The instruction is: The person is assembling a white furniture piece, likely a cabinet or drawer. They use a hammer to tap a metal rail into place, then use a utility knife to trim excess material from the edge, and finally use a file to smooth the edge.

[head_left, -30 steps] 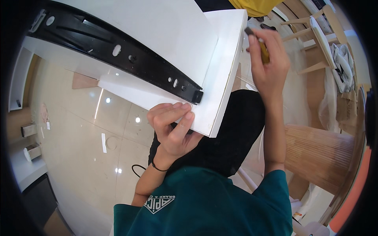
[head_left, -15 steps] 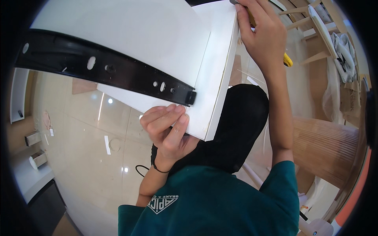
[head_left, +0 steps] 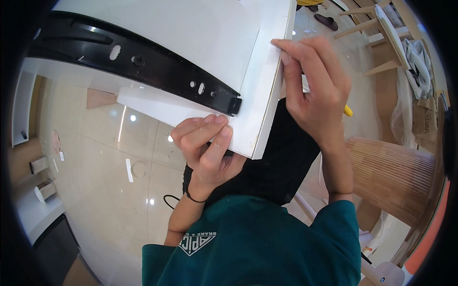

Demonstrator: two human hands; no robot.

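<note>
Where a white panelled piece [head_left: 205, 28] slants across the upper middle, a black metal rail [head_left: 157, 66] runs lengthwise along it, above dark trousers [head_left: 291, 167]. The right hand [head_left: 317, 88] is at the piece's right edge, thumb and forefinger slightly parted; the left hand [head_left: 205, 152] draws its fingers nearly together at the lower edge, just beside the rail's end. Whether either grips anything cannot be told. A black band [head_left: 194, 199] circles the left wrist.

The glossy beige tiled floor [head_left: 105, 205] carries bright reflections [head_left: 133, 118]; at right are a pale wooden chair [head_left: 392, 40] and a ribbed wooden piece [head_left: 389, 178], possibly a cabinet.
</note>
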